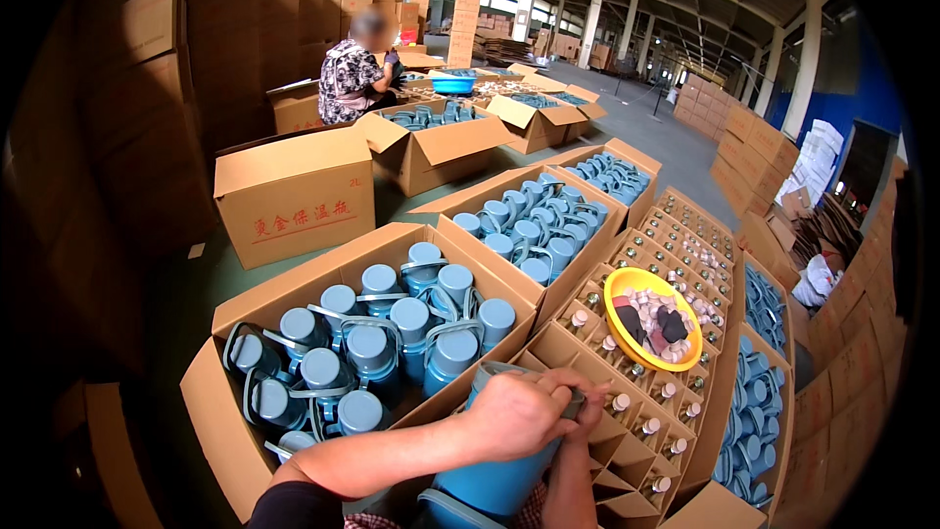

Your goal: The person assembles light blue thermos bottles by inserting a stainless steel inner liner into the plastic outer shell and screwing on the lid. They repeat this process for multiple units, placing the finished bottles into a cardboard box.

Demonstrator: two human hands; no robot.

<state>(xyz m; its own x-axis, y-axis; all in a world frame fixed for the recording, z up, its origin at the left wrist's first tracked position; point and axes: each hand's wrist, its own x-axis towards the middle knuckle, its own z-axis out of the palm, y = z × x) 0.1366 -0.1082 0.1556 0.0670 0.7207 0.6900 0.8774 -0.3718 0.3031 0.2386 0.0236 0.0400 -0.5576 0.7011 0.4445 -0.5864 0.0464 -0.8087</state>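
Note:
A blue thermos flask (494,480) stands upright close in front of me, between my forearms. Over its top my left hand (517,413) is closed, its fingers curled at the rim. On the far right side of the same rim, my right hand (587,409) is closed too, fingers bent against the flask's edge. A grey-blue handle (499,368) arches up behind the left hand. What lies beneath the fingers is hidden. Just left, a cardboard box (223,431) holds several blue flasks with caps and handles. Below the flask, another blue rim (455,507) shows at the lower edge.
To the right, a divided carton (548,345) holds several stoppered glass liners, with a yellow basin (615,284) of pale stoppers and dark cloths on top. Boxes of blue parts (754,402) stand beyond it. Another person (348,78) sits at the back left near stacked cartons (259,29).

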